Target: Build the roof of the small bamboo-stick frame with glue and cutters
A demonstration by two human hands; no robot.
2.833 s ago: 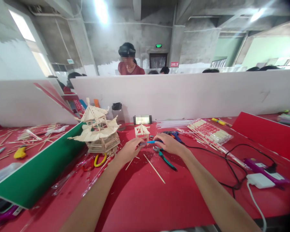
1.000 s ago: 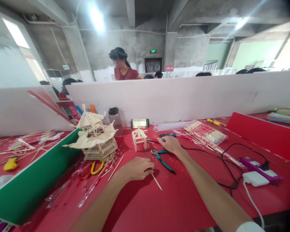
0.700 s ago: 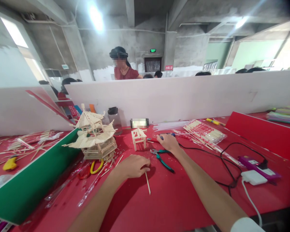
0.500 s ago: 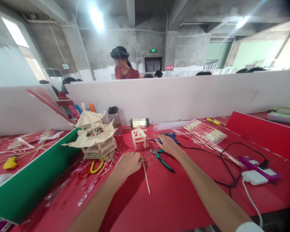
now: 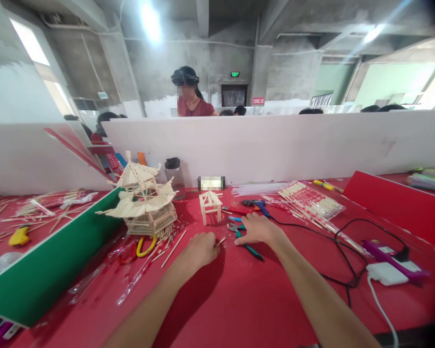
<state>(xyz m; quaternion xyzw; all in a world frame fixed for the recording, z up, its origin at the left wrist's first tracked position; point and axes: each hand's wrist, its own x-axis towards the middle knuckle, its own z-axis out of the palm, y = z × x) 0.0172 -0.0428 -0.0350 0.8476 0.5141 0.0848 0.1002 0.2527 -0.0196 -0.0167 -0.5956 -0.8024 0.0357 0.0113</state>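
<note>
My left hand (image 5: pixel 203 249) is closed, with a thin wooden stick (image 5: pixel 221 240) showing a short end past the fingertips. Most of that stick is hidden. Thumb and fingers of my right hand (image 5: pixel 260 229) are spread over the green-handled pliers (image 5: pixel 253 252), which lie on the red table. Close to its fingertips is a slim blue pen-like object (image 5: pixel 235 219); whether they touch it is hard to tell. Beyond both hands stands a small wooden-stick frame (image 5: pixel 210 209) with a pitched top. Left of it rises a larger pavilion model (image 5: pixel 145 208) of sticks.
A blue glue gun (image 5: pixel 261 208) with a black cable lies behind my right hand. Packs of sticks (image 5: pixel 311 198) are at back right, near a purple power strip (image 5: pixel 393 261). Yellow-handled scissors (image 5: pixel 146 246) lie by the pavilion. A green board (image 5: pixel 54 256) stands left; a white partition (image 5: pixel 275 145) runs behind.
My right hand has come back toward me, with its thumb spread out, and the blue object lies nearer. The stick in my left hand has swung from pointing toward me to pointing right.
</note>
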